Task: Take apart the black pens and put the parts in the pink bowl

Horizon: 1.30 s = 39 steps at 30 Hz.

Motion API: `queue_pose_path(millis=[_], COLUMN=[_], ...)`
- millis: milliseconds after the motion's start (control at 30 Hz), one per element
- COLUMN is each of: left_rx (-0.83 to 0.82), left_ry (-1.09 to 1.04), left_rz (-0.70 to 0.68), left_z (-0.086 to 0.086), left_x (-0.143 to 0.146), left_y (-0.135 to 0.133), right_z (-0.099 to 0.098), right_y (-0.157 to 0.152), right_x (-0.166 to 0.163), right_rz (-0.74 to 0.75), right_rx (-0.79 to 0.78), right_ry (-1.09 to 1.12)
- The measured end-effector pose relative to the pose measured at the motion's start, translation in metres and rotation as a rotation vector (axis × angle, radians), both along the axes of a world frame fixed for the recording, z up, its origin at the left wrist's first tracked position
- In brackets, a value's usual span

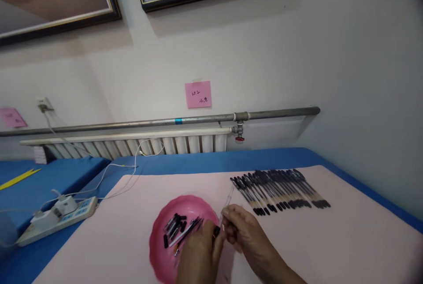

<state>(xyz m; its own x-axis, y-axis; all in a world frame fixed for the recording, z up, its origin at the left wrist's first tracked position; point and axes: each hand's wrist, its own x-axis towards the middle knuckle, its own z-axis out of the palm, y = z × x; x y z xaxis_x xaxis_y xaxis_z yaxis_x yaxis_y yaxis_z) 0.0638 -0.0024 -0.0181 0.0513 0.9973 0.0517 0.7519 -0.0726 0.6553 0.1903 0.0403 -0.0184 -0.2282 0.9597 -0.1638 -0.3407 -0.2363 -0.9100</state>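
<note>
My right hand (246, 233) pinches a clear pen barrel (228, 200), which points up and away from me. At its lower end, my left hand (200, 251) is closed on a small black pen part (217, 231); whether the two pieces are joined I cannot tell. Both hands are over the right edge of a pink scalloped bowl (155, 231). Inside the bowl lie black pen caps (166, 241), thin dark refills (190, 231) and a white stick-like piece (178, 236). My left hand hides part of the bowl. To the right, a row of black-capped pens (274, 189) lies side by side.
Pale pink paper (115, 240) covers much of the blue table (205, 163). A power strip (62, 222) with white plugs and cables lies at left. A yellow strip (18, 179) rests on another blue table. Behind are a radiator (168, 145) and a pipe (205, 118).
</note>
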Motion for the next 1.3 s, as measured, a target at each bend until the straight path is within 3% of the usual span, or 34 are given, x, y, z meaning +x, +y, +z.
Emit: queue_pose_path(millis=[100,200,267,367,433,567,633,833,967,1033,1133,1233,1300], left_rx=[0.115,0.137,-0.009,-0.379,-0.493,-0.21,-0.074,-0.163,0.023,0.083,-0.071,-0.452,-0.613], left_ry=[0.089,-0.014,-0.218,-0.625,-0.745,-0.521,-0.412,-0.311,-0.056,-0.032,-0.232,-0.699,-0.978], left_rz=[0.026,0.011,-0.019,-0.076,-0.057,0.06,0.056,-0.045,0.008,-0.002,-0.044,-0.087,-0.04], left_z=[-0.009,-0.006,0.001,0.011,0.014,0.011,0.01,0.007,-0.001,-0.001,0.006,0.012,0.013], left_x=[0.0,-0.002,-0.004,-0.006,-0.006,-0.004,-0.002,-0.002,-0.004,-0.004,-0.004,-0.005,-0.006], left_y=[0.0,0.0,0.0,0.001,0.002,0.003,0.002,0.001,0.001,0.001,0.0,0.0,0.001], right_z=[-0.001,0.0,0.002,0.005,0.006,0.003,0.002,0.002,0.002,0.002,0.002,0.004,0.006], right_y=[-0.001,-0.002,-0.002,-0.003,-0.003,-0.004,-0.004,-0.003,-0.003,-0.002,-0.003,-0.004,-0.004], right_x=[-0.002,-0.001,0.0,0.0,-0.001,-0.003,-0.003,-0.002,-0.002,-0.002,-0.001,-0.001,-0.001], right_rz=[0.008,0.04,0.06,0.075,0.064,0.042,0.046,0.038,0.023,0.025,0.038,0.058,0.06], right_rx=[-0.023,-0.054,-0.053,-0.037,-0.027,-0.015,-0.011,-0.02,-0.031,-0.033,-0.02,0.009,0.019], right_ry=[0.02,0.042,0.052,0.08,0.077,0.03,0.029,0.031,0.013,0.006,0.007,0.027,0.05])
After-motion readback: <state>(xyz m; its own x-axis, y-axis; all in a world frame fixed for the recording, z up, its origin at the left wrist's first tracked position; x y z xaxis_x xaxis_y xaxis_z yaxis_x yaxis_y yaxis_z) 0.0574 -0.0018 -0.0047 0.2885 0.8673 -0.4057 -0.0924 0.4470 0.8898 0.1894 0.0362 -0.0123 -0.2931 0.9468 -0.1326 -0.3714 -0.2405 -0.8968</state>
